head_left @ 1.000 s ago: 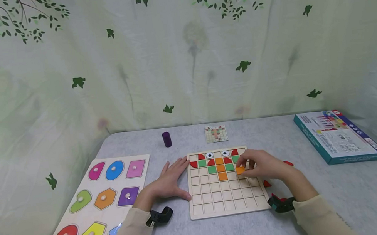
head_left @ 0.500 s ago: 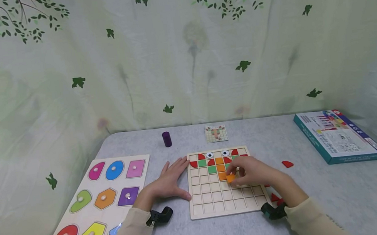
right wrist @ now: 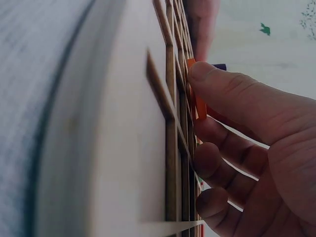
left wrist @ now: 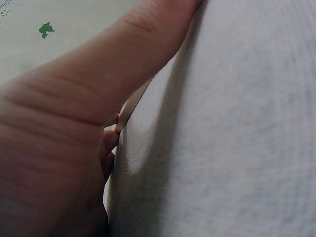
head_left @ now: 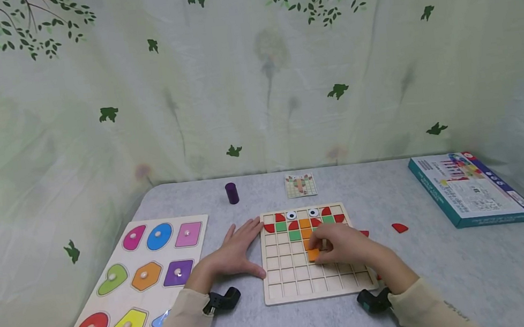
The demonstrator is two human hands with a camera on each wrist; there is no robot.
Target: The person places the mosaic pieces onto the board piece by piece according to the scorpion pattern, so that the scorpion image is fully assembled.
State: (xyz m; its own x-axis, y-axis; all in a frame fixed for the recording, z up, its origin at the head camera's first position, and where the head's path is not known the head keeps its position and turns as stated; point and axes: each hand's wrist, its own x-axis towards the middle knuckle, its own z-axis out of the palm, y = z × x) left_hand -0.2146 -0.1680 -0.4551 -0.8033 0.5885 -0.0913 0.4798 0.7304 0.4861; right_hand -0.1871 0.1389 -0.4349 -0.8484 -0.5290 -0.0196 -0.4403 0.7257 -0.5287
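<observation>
A wooden grid board [head_left: 289, 290] lies in the middle of the table, with red, green and orange pieces and two eye pieces set in its upper cells. My right hand [head_left: 344, 243] pinches an orange square tile [head_left: 313, 255] between thumb and fingers, at the cell just below the orange column. In the right wrist view the tile [right wrist: 200, 106] stands tilted against the grid ridges; whether it is seated, I cannot tell. My left hand [head_left: 233, 253] is spread, its fingertips and thumb touching the board's left edge.
A knob puzzle board [head_left: 134, 302] lies at left. Behind the grid stand a dark purple cylinder [head_left: 232, 194] and a small pattern card [head_left: 300, 185]. A box [head_left: 474, 190] lies at right, with a loose red piece [head_left: 399, 228] nearer the grid board.
My right hand has carried the orange tile leftward and toward me across the grid, to below the orange column. My left hand has stayed at the board's edge.
</observation>
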